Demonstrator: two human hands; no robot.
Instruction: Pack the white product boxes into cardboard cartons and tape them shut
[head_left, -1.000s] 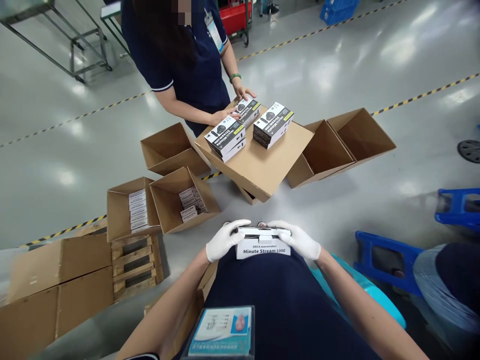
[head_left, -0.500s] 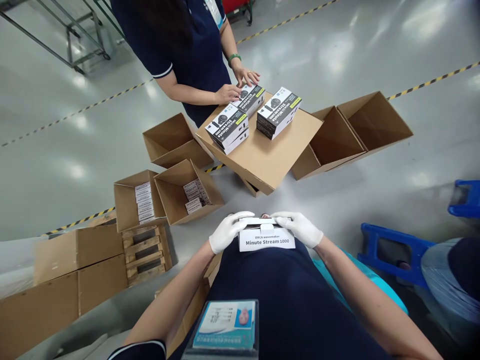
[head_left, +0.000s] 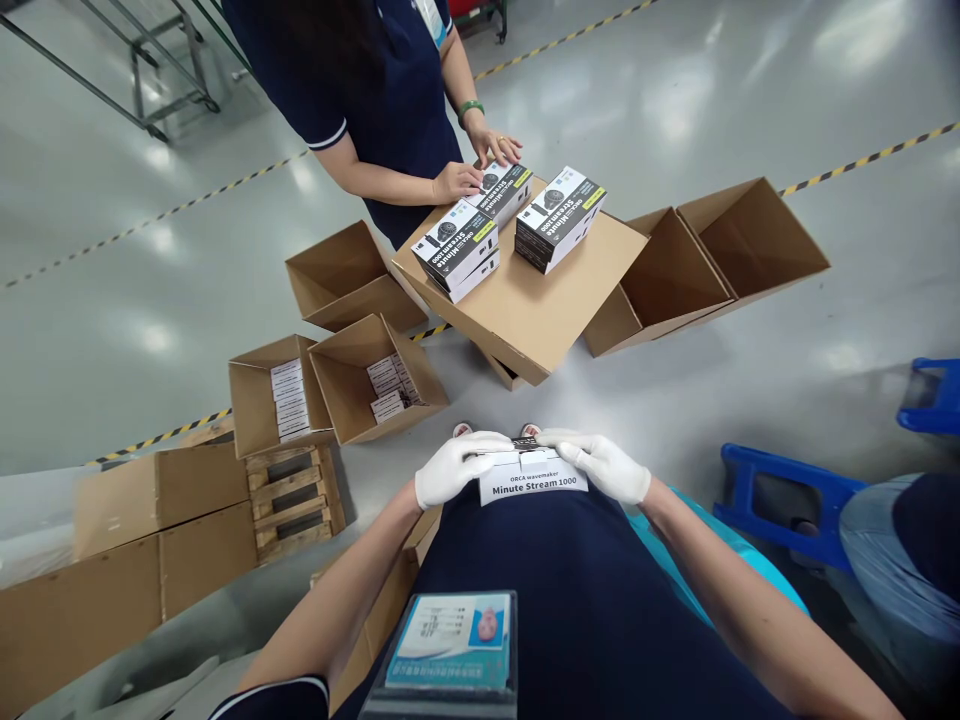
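Against my body I hold a white product box (head_left: 534, 482) printed "ORCA wavemaker Minute Stream 1000". My left hand (head_left: 459, 468), in a white glove, grips its left end, fingers laid along the upper edge. At the opposite end, my right hand (head_left: 604, 466), also gloved, closes over the edge and corner. A small tab shows at the middle of the box's upper edge. Ahead, similar printed boxes (head_left: 559, 212) stand stacked on a large carton (head_left: 574, 325). A co-worker's bare hands (head_left: 459, 183) rest on the rear stack there.
Open cartons (head_left: 346, 278) stand on the floor to the left, two with white boxes inside. More open cartons (head_left: 750, 245) are at the right. A wooden pallet (head_left: 292, 505) lies at left, near closed cartons (head_left: 199, 495). Blue stools (head_left: 787, 500) and a seated person (head_left: 892, 540) are at right.
The box has tipped, and its white upper flap no longer stands up between my hands; a dark printed strip shows there. Both hands have shifted slightly. The co-worker's hands stay on the stack.
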